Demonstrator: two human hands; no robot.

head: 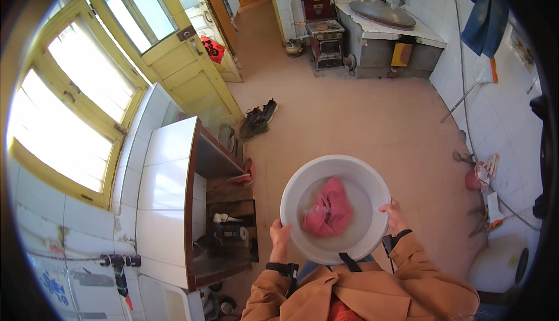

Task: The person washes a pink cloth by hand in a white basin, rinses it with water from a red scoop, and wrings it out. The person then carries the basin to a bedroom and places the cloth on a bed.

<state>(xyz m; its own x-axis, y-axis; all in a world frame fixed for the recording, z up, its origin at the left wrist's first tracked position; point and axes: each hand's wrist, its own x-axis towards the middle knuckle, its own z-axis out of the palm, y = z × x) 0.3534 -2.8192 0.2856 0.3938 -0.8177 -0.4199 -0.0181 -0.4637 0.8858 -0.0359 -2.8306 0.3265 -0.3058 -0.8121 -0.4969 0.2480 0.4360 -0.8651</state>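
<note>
A round white plastic basin [292,198] is held level in front of my body, above the floor. My left hand [280,232] grips its rim at the left, thumb on top. On the opposite side my right hand [395,214] holds the rim the same way. Shallow water covers the basin's bottom, and in it lies a crumpled pink-red cloth [328,209], wet and partly above the surface. The fingers under the rim are hidden.
Left of me stands a white-tiled counter [168,185] with open shelves beneath. Black shoes [257,122] lie near the yellow door [183,67]. Ahead are an iron stove [325,37] and a large lidded wok [383,14]. A long-handled tool [458,102] leans on the right wall.
</note>
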